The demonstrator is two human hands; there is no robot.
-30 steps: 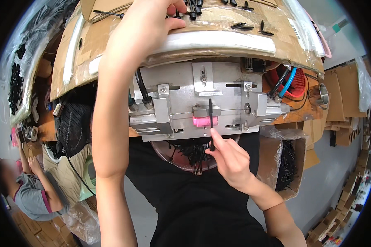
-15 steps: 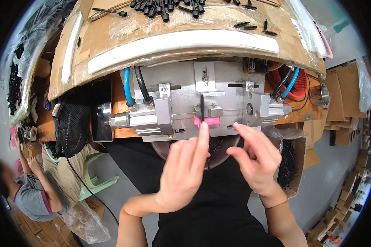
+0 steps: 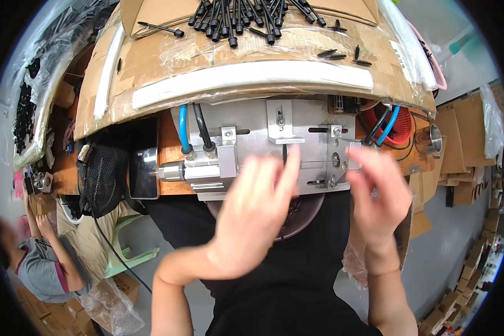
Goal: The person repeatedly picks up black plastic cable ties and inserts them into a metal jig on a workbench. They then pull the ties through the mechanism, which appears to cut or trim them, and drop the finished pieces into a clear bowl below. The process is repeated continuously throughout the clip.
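Note:
My left hand (image 3: 252, 215) is over the middle of a metal clamping fixture (image 3: 313, 115), its index finger stretched forward along a thin black rod (image 3: 285, 152). The rod's far end meets the underside edge of an L-shaped stop bracket (image 3: 283, 129); the rest runs under my hand, with the thumb hidden. My right hand (image 3: 382, 196), smeared by motion, is beside the right clamp block (image 3: 337, 159) with thumb and fingers apart and nothing visible in it. A silver cylinder clamp (image 3: 207, 176) stands on the left.
Cardboard (image 3: 168, 64) above the fixture bears many black capped rods (image 3: 252, 17) and small black pins (image 3: 361, 63). Blue hoses (image 3: 183, 129) feed the clamps. A bowl (image 3: 313, 215) sits below, a red basket (image 3: 400, 131) right, a dark tablet (image 3: 144, 162) left. Another person (image 3: 45, 252) sits far left.
My right hand has moved right and up, away from the rod. My left hand has moved slightly forward, now covering the pink holder. The rod's far end now sits at the bracket's near edge.

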